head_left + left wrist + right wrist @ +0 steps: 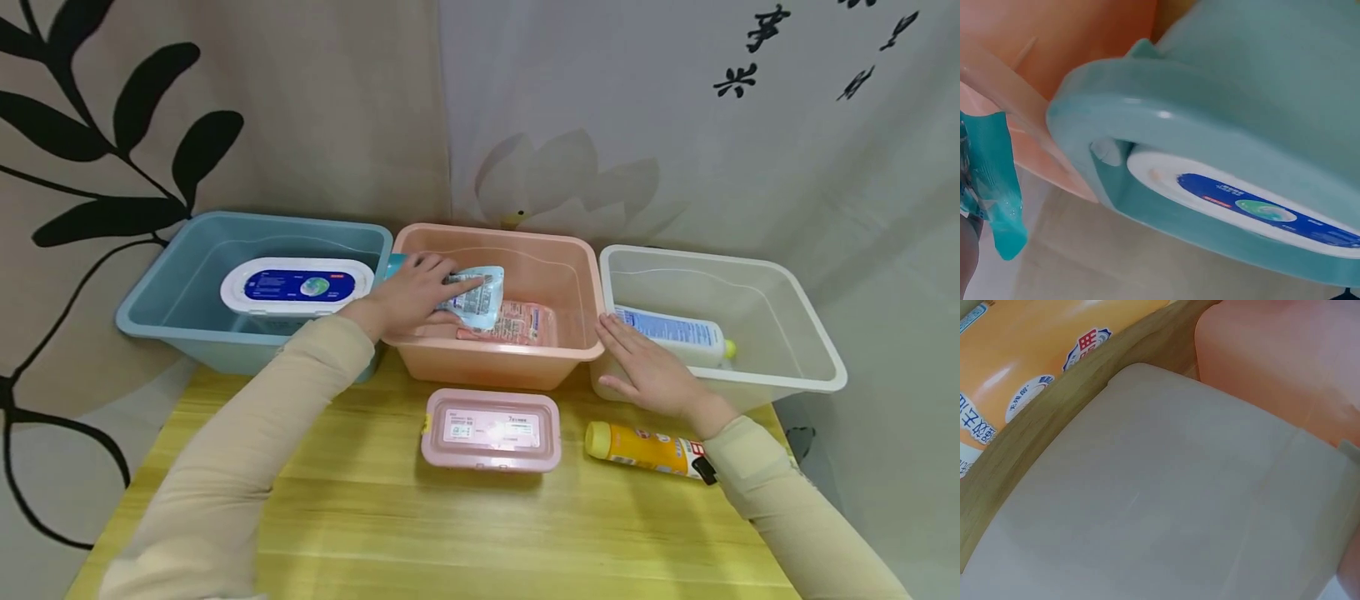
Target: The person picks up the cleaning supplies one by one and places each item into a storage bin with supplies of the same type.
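My left hand point(418, 293) grips a light blue plastic packet point(486, 298) over the peach bin point(483, 367); its teal end shows at the edge of the left wrist view. Below it in that bin lies a pink packet point(528, 323). My right hand point(648, 375) has its fingers extended, the tips at the near left corner of the white bin point(780, 382), beside the peach bin's rim. Inside the white bin lies a white and blue bottle point(671, 333) with a yellow cap. The right wrist view shows that bin's outer wall point(1166, 500) but not the fingers clearly.
A blue bin point(202, 342) at the left holds a white box point(298, 310) with a blue label. On the wooden table point(450, 533) stand a pink lidded box point(491, 460) and a lying yellow-orange bottle point(645, 447). A printed curtain point(337, 125) hangs behind the bins.
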`<state>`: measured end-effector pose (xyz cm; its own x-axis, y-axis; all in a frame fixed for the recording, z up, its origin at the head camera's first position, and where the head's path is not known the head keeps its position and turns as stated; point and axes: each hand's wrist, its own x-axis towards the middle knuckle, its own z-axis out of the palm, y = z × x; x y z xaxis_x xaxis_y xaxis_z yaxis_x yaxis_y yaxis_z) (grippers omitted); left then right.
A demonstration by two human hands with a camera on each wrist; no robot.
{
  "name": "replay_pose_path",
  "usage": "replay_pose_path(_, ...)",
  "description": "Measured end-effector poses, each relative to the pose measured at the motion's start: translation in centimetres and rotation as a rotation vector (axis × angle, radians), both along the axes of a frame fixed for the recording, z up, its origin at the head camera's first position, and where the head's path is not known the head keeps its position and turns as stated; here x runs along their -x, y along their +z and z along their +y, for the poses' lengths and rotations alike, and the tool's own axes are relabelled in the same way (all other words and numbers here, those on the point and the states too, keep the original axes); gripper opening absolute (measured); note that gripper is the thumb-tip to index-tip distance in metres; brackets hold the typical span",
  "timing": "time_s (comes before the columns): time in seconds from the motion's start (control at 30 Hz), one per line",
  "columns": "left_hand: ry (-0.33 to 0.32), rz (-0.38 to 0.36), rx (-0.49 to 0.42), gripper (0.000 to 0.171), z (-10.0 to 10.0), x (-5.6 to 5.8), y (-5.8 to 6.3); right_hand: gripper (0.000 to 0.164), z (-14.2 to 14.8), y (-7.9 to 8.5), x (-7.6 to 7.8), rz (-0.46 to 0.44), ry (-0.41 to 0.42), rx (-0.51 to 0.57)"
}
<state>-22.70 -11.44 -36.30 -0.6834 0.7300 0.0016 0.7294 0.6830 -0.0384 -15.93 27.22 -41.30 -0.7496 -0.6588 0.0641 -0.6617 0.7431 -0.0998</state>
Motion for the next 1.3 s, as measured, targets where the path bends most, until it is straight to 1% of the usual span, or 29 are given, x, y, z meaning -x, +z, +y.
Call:
replay_pose_path(0.17,-0.006,0.020,0.005,0.066,0.7,0.5,-0.3,0.077,0.0,-0.1,0.0,0.005,-0.004,-0.009)
replay_pose_path(0.4,0.006,-0.025,0.028,0.069,1.7,0.7,-1.3,0.078,-0.2,0.2,0.0,-0.018,-0.017,-0.012)
replay_pose_path(0.6,0.006,-0.038,0.061,0.069,2.1,0.6,-2.0,0.078,-0.3,0.2,0.0,-0.028,-0.023,-0.019)
replay_pose_path(0.8,-0.014,-0.034,0.059,0.064,2.3,0.5,-2.4,0.079,-0.3,0.2,-0.1,-0.022,-0.023,-0.019)
replay_pose_path(1.1,0.028,-0.095,0.100,0.062,2.5,0.5,-2.5,0.078,-0.3,0.2,-0.1,-0.020,-0.024,-0.025)
replay_pose_path(1.2,0.027,-0.100,0.069,0.060,2.4,0.6,-2.5,0.078,-0.3,0.2,-0.1,-0.021,-0.024,-0.023)
replay_pose_path(1.3,0.047,-0.099,0.021,0.055,2.3,0.7,-2.6,0.078,-0.3,0.3,-0.1,-0.017,-0.023,-0.026)
